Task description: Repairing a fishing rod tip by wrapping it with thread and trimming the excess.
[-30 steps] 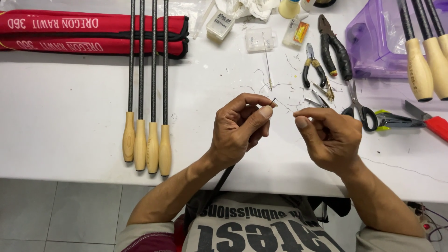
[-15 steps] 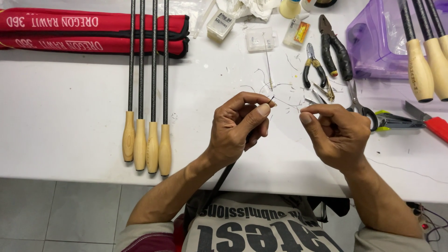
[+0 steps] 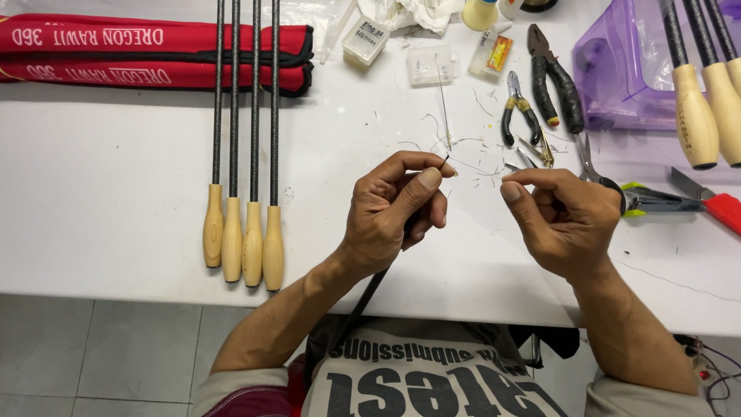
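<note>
White table (image 3: 116, 177), four wooden-handled rods (image 3: 243, 154) at 9 o'clock, two pliers (image 3: 540, 85) at 1. Left hand (image 3: 394, 212) pinching one thin dark rod (image 3: 363, 297); right hand (image 3: 567, 220) fingertips pressed together.

Four rods (image 3: 245, 139) left of hands, pliers (image 3: 554, 77) behind

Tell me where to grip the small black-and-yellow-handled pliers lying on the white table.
Grip the small black-and-yellow-handled pliers by the two handles, coming from above. The handles point toward the table's far edge and lie slightly spread; the jaws point toward the person, among wire scraps, so they likely offer less hold.
</note>
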